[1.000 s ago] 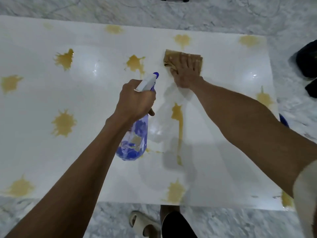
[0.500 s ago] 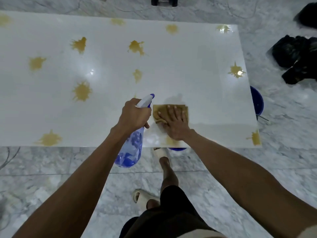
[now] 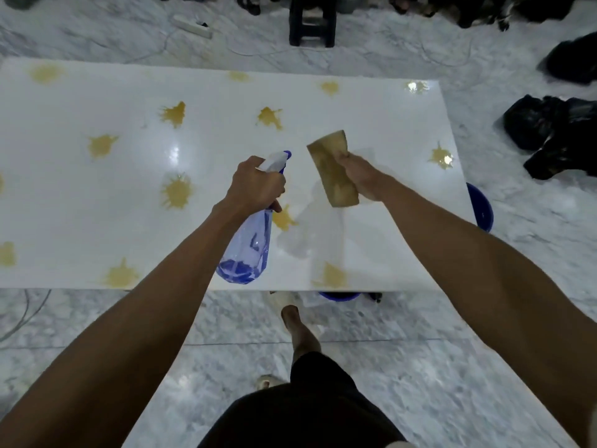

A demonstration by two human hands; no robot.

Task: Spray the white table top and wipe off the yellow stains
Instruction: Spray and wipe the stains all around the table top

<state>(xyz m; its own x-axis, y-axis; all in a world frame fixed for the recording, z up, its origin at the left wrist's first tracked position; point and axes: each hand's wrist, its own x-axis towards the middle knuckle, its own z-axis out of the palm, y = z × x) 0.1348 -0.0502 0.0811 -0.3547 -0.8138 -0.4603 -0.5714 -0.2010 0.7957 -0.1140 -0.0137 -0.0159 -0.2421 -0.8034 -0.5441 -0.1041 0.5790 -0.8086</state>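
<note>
The white table top carries several yellow stains, among them one left of centre and one by the near edge. My left hand grips the neck of a clear blue spray bottle, held above the table with its white nozzle pointing away. My right hand holds a yellow-stained cloth lifted off the surface. A wet streak lies on the table between the bottle and the cloth.
A blue bucket sits under the table's right end, and another blue rim shows under the near edge. Black bags lie on the marble floor at the right. A black stool and a power strip are beyond the table.
My right hand has lifted the cloth off the table, where it was pressed flat near the front edge. The view has pulled back. My left hand still holds the bottle.
</note>
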